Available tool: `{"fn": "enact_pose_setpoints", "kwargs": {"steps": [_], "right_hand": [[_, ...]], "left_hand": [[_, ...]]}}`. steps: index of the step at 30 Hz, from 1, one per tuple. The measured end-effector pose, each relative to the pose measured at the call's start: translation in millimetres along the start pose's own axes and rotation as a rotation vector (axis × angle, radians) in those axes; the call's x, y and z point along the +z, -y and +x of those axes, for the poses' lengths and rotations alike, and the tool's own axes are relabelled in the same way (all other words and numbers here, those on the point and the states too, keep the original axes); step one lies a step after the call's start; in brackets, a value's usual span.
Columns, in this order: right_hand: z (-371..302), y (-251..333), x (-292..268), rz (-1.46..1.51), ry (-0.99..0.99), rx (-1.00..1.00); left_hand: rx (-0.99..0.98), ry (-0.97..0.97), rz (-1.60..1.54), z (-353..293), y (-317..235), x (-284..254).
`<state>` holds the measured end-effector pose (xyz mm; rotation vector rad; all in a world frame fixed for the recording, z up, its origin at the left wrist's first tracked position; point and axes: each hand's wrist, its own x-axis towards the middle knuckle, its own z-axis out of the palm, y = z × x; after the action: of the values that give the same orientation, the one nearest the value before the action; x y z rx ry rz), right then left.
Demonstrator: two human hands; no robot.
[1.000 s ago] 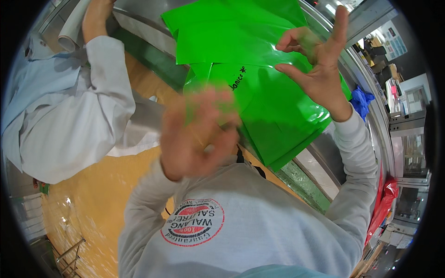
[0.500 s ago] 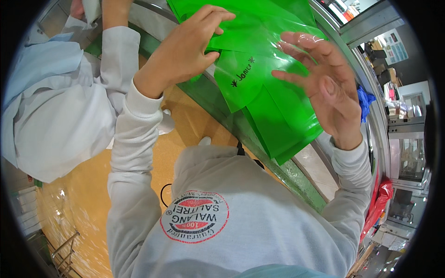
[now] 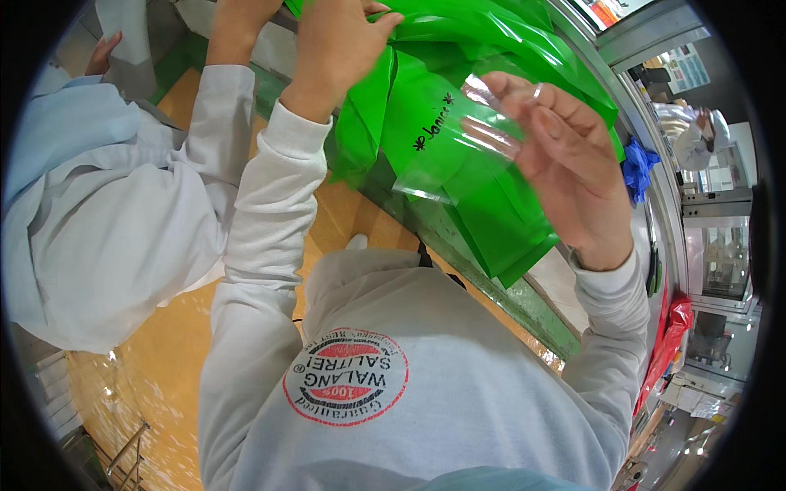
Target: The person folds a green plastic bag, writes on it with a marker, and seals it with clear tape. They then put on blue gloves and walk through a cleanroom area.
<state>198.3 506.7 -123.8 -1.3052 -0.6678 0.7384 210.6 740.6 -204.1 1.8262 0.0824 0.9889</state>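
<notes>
Currently, thin, clear plastic film (image 3: 460, 170) hangs above the metal worktop's (image 3: 604, 69) near edge, clamped in the right hand (image 3: 577, 164).
The left hand (image 3: 340, 49) pinches glossy green plastic sheets (image 3: 503, 237) overhanging that edge; a tug might drag them off.

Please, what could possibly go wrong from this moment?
The clear plastic in the right hand might slip and be hard to see against the green plastic sheets. Beside the left hand, the green plastic is bunched and could crease. A co-worker's white sleeve appears close to the left forearm, so they might bump.
</notes>
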Motion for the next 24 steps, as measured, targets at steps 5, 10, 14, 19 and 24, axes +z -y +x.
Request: {"fn": "enact_pose_setpoints", "kwargs": {"steps": [5, 10, 14, 19, 24], "right_hand": [[21.9, -20.6, 5.1, -0.024, -0.093, 0.066], [43.8, -40.5, 23.4, -0.02, -0.128, 0.056], [44.1, -50.7, 31.5, -0.024, -0.131, 0.066], [34.5, -43.3, 32.8, -0.058, -0.104, 0.086], [47.2, -28.5, 15.0, -0.017, 0.034, 0.023]], "left_hand": [[0.29, -0.155, 0.246, -1.9, 13.2, -13.2], [0.279, -0.125, 0.111, 2.7, 40.6, -31.1], [0.277, -0.124, 0.067, -1.6, 51.3, -37.9], [0.268, -0.114, 0.089, -9.4, 40.1, -38.3], [0.211, -0.1, 0.121, 10.0, 46.1, -27.9]]}}
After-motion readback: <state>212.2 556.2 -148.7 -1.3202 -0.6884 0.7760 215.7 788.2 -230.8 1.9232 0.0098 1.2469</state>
